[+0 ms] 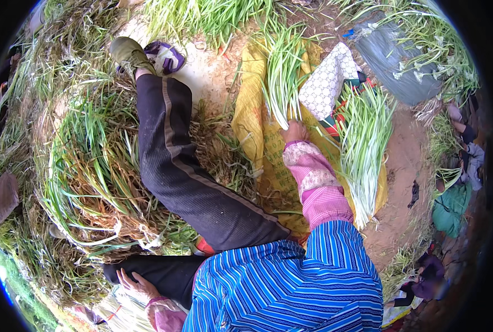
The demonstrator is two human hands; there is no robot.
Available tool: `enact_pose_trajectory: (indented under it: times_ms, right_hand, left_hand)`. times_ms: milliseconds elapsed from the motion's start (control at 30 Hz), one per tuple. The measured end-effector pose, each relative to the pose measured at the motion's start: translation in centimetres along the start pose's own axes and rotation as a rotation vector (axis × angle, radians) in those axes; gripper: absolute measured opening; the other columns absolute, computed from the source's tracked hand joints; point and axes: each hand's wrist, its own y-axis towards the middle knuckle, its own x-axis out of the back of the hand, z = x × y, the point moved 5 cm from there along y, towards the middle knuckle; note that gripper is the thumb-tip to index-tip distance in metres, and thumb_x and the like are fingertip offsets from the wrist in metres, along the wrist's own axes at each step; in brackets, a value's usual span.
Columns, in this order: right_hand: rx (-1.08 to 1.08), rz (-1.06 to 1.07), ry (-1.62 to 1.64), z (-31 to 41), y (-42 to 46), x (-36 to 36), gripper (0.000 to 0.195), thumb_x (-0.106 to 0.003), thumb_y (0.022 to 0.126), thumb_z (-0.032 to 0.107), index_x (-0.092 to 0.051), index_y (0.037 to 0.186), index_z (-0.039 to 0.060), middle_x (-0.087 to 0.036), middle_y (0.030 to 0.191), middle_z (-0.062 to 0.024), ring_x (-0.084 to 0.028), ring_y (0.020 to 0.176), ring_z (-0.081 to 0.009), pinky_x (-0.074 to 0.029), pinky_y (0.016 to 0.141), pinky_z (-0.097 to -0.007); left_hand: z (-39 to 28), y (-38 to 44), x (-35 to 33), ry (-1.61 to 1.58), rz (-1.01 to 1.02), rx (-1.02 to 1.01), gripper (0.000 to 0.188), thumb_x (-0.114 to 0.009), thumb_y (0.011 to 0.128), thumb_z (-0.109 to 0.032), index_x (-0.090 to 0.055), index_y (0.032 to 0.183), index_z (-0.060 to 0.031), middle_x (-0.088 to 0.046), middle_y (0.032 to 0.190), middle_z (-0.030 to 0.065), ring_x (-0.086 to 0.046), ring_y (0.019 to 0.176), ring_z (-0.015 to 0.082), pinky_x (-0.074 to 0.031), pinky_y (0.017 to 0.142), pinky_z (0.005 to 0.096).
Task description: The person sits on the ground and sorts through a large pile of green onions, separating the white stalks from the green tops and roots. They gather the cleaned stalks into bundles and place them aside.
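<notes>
My right hand (295,132), in a pink checked sleeve, is closed at the pale lower ends of a bunch of chive-like green stalks (286,79). Its fingertips are partly hidden. The bunch lies on a yellow woven sack (248,103) that bears writing. Right of my forearm, a larger bunch of the same kind of stalks (364,153) rests with its white ends towards me. My left hand (136,286) lies on my dark-trousered knee, fingers apart, holding nothing.
A white patterned cloth (327,79) lies between the bunches. Loose greens and withered leaves (101,174) are heaped left of my outstretched leg (180,166). More green stalks (213,16) lie ahead. A grey plastic sheet (400,62) is at upper right. Another person (431,274) is at the right edge.
</notes>
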Motion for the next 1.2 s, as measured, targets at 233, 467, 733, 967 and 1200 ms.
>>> enact_pose_trajectory:
  times_ms: [233, 467, 733, 967, 1200]
  right_hand:
    - [0.118, 0.062, -0.017, -0.3, 0.4, 2.6, 0.031, -0.059, 0.073, 0.027, -0.054, 0.097, 0.0073, -0.057, 0.095, -0.0149, -0.055, 0.091, -0.0292, -0.042, 0.076, -0.0422]
    - [0.311, -0.079, 0.676, -2.2, 1.2, 8.3, 0.023, -0.057, 0.076, 0.014, -0.051, 0.095, 0.0024, -0.059, 0.076, -0.0129, -0.057, 0.069, -0.0263, -0.046, 0.064, -0.0363]
    - [0.009, 0.198, 1.749, -2.4, 2.0, 11.5, 0.015, -0.058, 0.079, 0.017, -0.05, 0.088, 0.0078, -0.04, 0.059, 0.0034, -0.035, 0.044, -0.0059, -0.034, 0.039, -0.0231]
    - [0.41, 0.168, 1.734, 3.2, 0.6, 25.0, 0.018, -0.057, 0.08, 0.018, -0.048, 0.089, 0.0058, -0.037, 0.06, 0.0041, -0.035, 0.046, -0.0058, -0.034, 0.042, -0.0226]
    - [1.238, -0.197, 0.815, 9.8, -13.6, 26.6, 0.024, -0.06, 0.076, 0.017, -0.054, 0.097, 0.007, -0.055, 0.063, -0.0088, -0.057, 0.054, -0.0136, -0.044, 0.039, -0.0269]
  left_hand:
    - [0.1, -0.2, -0.1, -0.02, -0.007, 0.018, 0.032, -0.045, 0.082, -0.014, -0.047, 0.112, -0.0025, -0.042, 0.121, 0.0165, -0.04, 0.11, 0.0311, -0.031, 0.092, 0.0407]
    - [-0.3, -0.1, 0.2, -0.037, -0.003, 0.056, 0.032, -0.045, 0.082, -0.013, -0.047, 0.112, -0.002, -0.042, 0.121, 0.0167, -0.04, 0.11, 0.0313, -0.03, 0.092, 0.0404]
    - [0.0, -0.4, 0.4, -0.081, -0.016, 0.057, 0.041, -0.046, 0.081, -0.013, -0.04, 0.121, -0.0029, -0.039, 0.124, 0.0163, -0.039, 0.111, 0.0319, -0.03, 0.092, 0.0402]
    - [-5.8, 2.0, 4.5, -0.242, -0.112, -0.053, 0.044, -0.045, 0.083, -0.011, -0.034, 0.125, -0.0027, -0.031, 0.131, 0.0163, -0.029, 0.121, 0.0319, -0.024, 0.099, 0.0403]
    - [-25.2, 6.6, 13.2, -0.844, -0.274, -0.92, 0.055, -0.059, 0.072, -0.008, -0.037, 0.122, 0.0011, -0.037, 0.126, 0.0192, -0.032, 0.12, 0.0341, -0.024, 0.099, 0.0477]
